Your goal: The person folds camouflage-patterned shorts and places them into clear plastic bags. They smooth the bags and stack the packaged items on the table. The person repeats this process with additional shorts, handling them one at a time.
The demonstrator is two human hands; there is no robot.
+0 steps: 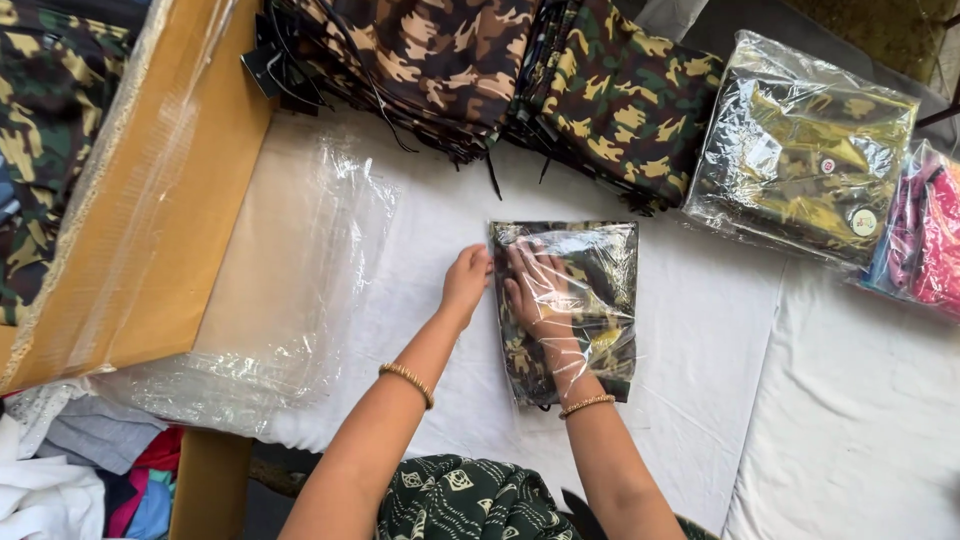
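Clear camouflage packet [575, 300] at centre; two larger packets [800, 150] far right.

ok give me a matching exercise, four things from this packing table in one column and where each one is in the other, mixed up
Things:
1. right hand
2. left hand
3. stack of empty clear bags
4. pink garment in a bag

Places:
A. far right edge of the table
B. inside the clear bag with the camouflage garment
C. on the white cloth, at that bag's left edge
D. left of the hands, beside the cardboard box

Pairs: 1-B, 2-C, 3-D, 4-A
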